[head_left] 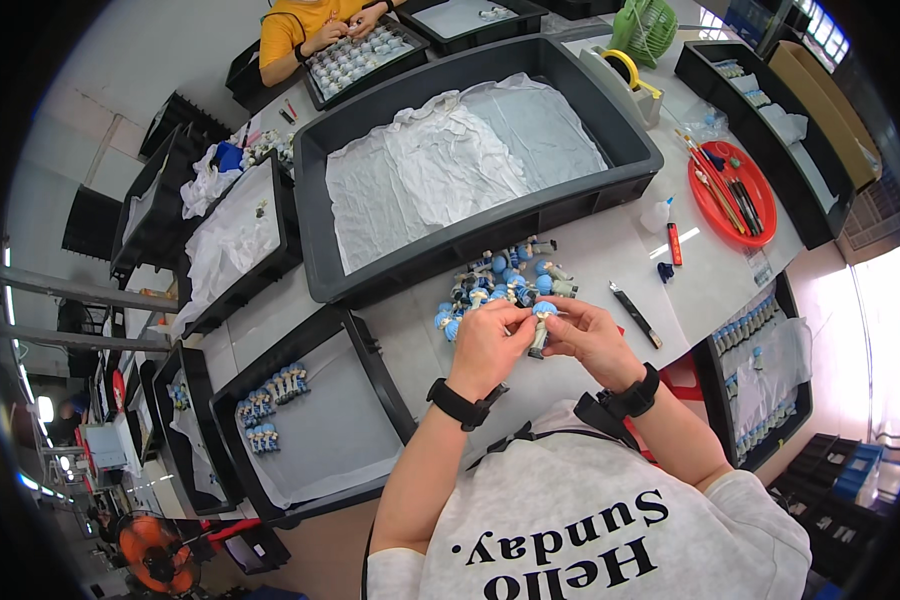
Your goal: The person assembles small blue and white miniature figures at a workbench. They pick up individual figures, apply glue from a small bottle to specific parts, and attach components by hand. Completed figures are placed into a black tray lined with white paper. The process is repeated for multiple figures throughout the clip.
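Between my two hands is a small blue-haired figurine, held upright over the table. My left hand is closed on it from the left, finger and thumb at its upper body. The fingers of my right hand pinch it from the other side. Just beyond my hands lies a loose heap of similar blue-haired figurines. Several more figurines stand in rows in a lined black tray to the left.
A large black bin lined with white cloth stands ahead. To the right are a utility knife, a small white bottle, a red marker and a red tray of brushes. A co-worker in yellow handles figurines at the far side.
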The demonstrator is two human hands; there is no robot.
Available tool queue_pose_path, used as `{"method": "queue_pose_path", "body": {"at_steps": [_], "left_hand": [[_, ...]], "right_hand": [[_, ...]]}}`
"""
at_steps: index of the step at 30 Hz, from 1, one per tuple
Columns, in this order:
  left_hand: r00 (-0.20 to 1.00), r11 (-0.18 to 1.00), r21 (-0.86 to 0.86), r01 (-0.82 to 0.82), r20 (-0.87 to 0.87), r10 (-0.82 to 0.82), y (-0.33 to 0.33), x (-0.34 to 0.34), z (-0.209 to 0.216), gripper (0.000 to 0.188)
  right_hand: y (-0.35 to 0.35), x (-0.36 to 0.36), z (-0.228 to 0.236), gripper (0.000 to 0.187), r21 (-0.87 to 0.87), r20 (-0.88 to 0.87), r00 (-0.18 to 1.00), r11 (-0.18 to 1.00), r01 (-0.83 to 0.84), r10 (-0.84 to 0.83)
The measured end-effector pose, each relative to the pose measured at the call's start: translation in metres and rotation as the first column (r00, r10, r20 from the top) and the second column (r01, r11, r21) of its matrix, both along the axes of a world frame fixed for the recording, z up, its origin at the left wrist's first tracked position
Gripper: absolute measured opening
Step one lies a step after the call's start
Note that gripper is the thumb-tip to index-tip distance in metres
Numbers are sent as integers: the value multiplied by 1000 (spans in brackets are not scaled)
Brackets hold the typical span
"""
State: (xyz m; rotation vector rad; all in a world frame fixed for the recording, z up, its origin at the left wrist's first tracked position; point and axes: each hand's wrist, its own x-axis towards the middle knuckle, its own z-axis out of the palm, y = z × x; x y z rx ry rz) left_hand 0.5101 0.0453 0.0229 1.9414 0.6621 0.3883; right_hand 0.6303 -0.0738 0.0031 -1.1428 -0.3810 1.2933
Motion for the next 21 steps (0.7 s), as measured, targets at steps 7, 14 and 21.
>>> {"method": "queue_pose_path", "body": {"at_steps": [7,14,21], "left_hand": [[998,998,-46,-36,42,38,-1,0,-2,14],[996,952,-300,-63,43,79,0,-2,-10,19],[985,502,-854,137,169,19,-6,-5,-9,47]], "right_hand": [[1,-1,0,46,-21,-14,1000,1000,-3,3],[5,-1,4,42,3,-83,996,1000,10,-9],[5,-1,-1,36,6,-16,999,999,48,-48]]}}
